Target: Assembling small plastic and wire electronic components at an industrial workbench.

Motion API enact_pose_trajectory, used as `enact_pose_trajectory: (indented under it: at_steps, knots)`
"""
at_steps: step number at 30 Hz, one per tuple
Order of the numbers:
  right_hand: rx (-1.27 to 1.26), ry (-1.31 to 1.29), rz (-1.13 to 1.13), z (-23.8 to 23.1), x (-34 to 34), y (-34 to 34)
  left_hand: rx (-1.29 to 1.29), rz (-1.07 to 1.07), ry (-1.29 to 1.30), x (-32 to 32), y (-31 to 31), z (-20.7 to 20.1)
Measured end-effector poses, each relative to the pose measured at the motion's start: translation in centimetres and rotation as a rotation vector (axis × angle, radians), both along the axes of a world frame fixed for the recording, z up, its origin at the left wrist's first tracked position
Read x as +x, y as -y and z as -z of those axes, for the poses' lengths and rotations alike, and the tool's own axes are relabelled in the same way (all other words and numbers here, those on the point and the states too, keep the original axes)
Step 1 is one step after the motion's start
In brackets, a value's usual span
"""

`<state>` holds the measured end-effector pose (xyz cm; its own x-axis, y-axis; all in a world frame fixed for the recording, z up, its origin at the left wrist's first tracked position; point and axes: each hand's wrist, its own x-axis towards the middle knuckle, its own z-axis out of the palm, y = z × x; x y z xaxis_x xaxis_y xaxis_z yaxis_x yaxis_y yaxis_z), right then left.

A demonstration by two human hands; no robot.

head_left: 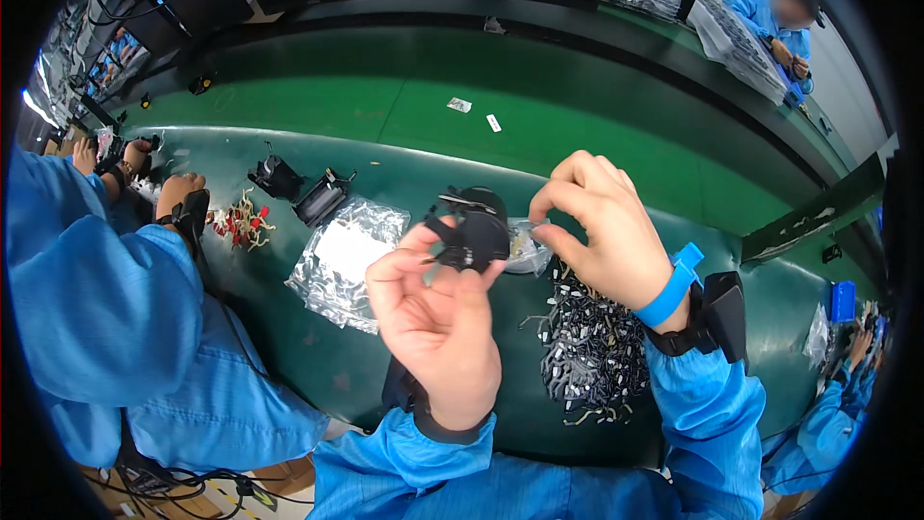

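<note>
My left hand point(441, 332) grips a black plastic housing point(478, 226) with a rounded face, held up above the green table. Thumb and forefinger of my right hand point(606, 226) come together just right of the housing; whatever may be between them is too small to make out. Behind those fingertips lies a clear plastic bag point(525, 252) with small parts in it. A heap of short dark cables with white connectors point(592, 351) spreads below my right hand. Left of my left hand rests a flat clear bag point(351, 255) with a white label.
Two black plastic housings point(322, 197) stand at the back left. Beside them is a small pile of red and cream cables point(243, 223), near a co-worker's hand point(183, 195). A raised green ledge point(385, 96) runs behind the table. Another co-worker point(770, 14) sits far right.
</note>
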<state>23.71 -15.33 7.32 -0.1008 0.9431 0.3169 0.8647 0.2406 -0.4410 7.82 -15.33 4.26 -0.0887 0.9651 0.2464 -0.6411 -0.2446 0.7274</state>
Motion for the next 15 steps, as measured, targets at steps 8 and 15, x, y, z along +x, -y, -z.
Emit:
enact_pose_trajectory:
  at_steps: [8, 15]
  knots:
    - [-0.023, -0.813, 0.101, -0.8, -1.6, 4.6, 0.116, 0.228, -0.072, 1.2, 2.0, 0.8]
    - [-0.08, -0.695, -0.009, -0.1, -0.3, 5.7, -0.004, 0.304, -0.145, 1.7, 1.6, 1.2]
